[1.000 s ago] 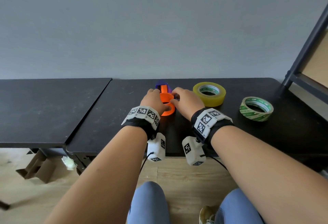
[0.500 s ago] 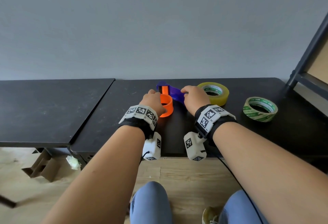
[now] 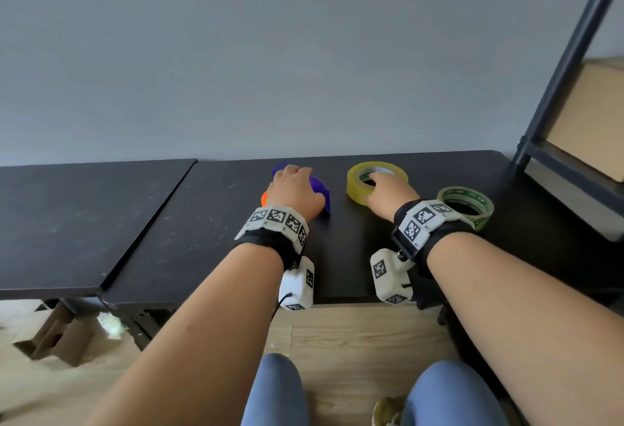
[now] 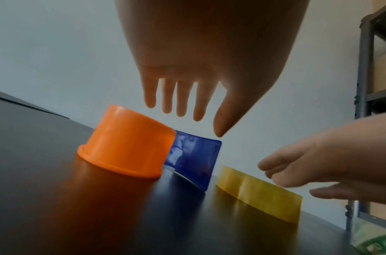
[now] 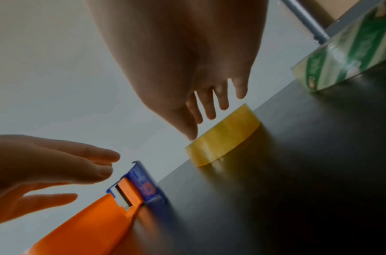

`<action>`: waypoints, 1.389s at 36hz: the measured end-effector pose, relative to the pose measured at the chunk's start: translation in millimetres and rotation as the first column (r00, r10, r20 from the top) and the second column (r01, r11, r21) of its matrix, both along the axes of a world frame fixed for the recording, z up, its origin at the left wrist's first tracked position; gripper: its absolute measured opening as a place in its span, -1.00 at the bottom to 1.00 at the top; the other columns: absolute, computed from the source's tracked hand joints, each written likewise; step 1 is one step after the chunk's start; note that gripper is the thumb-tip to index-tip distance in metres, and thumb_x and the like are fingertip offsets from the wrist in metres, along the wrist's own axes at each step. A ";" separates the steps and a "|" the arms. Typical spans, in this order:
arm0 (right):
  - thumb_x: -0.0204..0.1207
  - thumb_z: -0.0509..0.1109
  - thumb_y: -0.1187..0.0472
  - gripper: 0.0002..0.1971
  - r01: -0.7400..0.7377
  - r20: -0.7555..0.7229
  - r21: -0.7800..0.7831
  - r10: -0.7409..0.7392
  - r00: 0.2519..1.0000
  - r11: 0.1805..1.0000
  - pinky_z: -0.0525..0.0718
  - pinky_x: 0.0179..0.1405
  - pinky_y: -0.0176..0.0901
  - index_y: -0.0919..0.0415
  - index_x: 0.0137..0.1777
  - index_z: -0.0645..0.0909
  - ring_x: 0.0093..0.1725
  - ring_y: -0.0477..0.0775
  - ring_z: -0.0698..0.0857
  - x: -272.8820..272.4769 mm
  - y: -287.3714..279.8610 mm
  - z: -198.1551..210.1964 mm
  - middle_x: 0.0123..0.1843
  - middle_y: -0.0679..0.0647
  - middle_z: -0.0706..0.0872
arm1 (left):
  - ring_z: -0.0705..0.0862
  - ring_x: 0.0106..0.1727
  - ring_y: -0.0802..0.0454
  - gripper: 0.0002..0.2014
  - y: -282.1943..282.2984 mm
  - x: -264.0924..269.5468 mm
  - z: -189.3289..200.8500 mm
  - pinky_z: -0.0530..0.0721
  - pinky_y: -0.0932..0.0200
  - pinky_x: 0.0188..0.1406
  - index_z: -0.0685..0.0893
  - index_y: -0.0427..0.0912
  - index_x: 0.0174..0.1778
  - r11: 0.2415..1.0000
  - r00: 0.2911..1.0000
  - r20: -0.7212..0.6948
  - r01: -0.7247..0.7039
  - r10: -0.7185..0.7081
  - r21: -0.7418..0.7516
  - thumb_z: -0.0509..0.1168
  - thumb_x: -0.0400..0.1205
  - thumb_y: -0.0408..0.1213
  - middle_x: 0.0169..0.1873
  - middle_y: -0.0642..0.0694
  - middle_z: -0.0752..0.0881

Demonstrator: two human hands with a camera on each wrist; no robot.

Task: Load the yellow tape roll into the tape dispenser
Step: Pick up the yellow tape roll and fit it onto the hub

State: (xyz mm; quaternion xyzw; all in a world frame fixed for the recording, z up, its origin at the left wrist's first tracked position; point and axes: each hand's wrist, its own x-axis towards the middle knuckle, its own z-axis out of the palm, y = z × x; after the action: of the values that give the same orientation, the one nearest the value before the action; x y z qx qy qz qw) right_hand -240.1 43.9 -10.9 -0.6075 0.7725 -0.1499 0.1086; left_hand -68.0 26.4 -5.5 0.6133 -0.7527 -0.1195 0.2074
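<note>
**Right hand over the roll, left hand over the dispenser**

The yellow tape roll (image 3: 377, 182) lies flat on the dark counter (image 3: 202, 223), core hole up, just to the right of the tape dispenser (image 4: 130, 148) — a lie that leaves its rim and its hole both open to a grasp from above. The right hand (image 3: 388, 192) is over the near side of the roll with its fingers (image 5: 211, 110) extended and slightly spread; in the right wrist view the thumb tip comes down at the roll's upper edge, but whether it touches I cannot tell. Nothing is gripped yet.

The left hand (image 3: 295, 192) hovers over the dispenser, fingers (image 4: 181, 101) straight and apart, holding nothing — probably placed there to steady the tool while the roll is brought across. The dispenser rests on the counter with its orange hub (image 4: 127, 143) standing upright and its blue body (image 5: 141, 182) beside it, so the hub looks free to take a roll pushed down over it.

A green-printed tape roll (image 3: 467, 204) sits further right, near the right wrist and clear of the work. By my reading the task is at its first step: picking up the roll.
</note>
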 end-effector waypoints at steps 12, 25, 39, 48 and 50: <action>0.57 0.28 0.07 -0.49 -0.013 -0.166 0.100 0.030 0.986 0.995 0.38 0.43 0.20 0.07 0.52 0.39 0.58 0.24 0.32 -5.8 10.6 -12.4 0.55 0.09 0.44 | 0.41 0.50 -0.15 -0.54 11.7 -18.1 -3.6 0.44 0.05 0.41 0.56 -0.12 0.46 0.999 0.999 -0.022 0.027 -0.028 -0.031 0.20 0.60 -0.33 0.43 -0.18 0.54; 0.53 0.34 0.19 -0.88 -0.076 -0.125 0.107 0.089 0.988 0.991 0.44 -0.37 -0.18 0.16 -0.23 0.60 -0.11 0.16 0.64 1.0 40.4 -3.9 -0.24 0.06 0.62 | 0.57 0.39 -0.13 -0.56 33.6 -18.3 -5.4 0.53 0.07 0.37 0.61 -0.10 0.42 0.998 0.998 -0.060 0.034 -0.037 -0.050 0.22 0.59 -0.36 0.40 -0.15 0.60; 0.56 0.33 0.17 -0.75 -0.022 0.227 -0.055 0.034 0.973 0.998 0.48 -0.11 -0.13 0.36 -0.05 0.72 -0.02 0.24 0.66 -0.8 60.7 19.0 -0.08 0.24 0.71 | 0.66 0.32 -0.07 -0.62 46.9 -27.1 -2.3 0.56 0.16 0.27 0.56 -0.15 0.45 0.996 0.977 -0.199 0.084 -0.075 0.038 0.23 0.69 -0.31 0.32 -0.11 0.70; 0.58 0.24 0.16 -0.68 0.058 0.426 -0.171 0.021 0.904 0.984 0.35 -0.31 -0.07 0.43 -0.25 0.56 -0.17 0.30 0.58 4.9 70.8 36.5 -0.28 0.35 0.57 | 0.65 0.34 -0.08 -0.53 49.8 -29.0 9.4 0.58 0.10 0.32 0.49 -0.14 0.53 0.992 0.917 -0.392 0.108 -0.072 0.072 0.28 0.68 -0.19 0.31 -0.14 0.69; 0.60 0.23 0.16 -0.68 0.070 0.465 -0.178 0.021 0.885 0.982 0.31 -0.39 -0.09 0.30 -0.36 0.48 -0.24 0.21 0.50 5.9 72.2 37.9 -0.39 0.16 0.49 | 0.66 0.32 -0.07 -0.51 51.6 -27.4 12.1 0.61 0.10 0.27 0.50 -0.09 0.53 0.990 0.919 -0.381 0.130 -0.101 0.050 0.33 0.64 -0.22 0.30 -0.13 0.68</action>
State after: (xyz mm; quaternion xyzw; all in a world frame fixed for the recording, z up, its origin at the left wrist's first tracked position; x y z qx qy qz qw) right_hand -234.1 116.1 27.0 -0.5515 0.7138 -0.3653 0.2301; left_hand -95.3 78.0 6.7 0.5405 -0.7287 -0.2753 0.3180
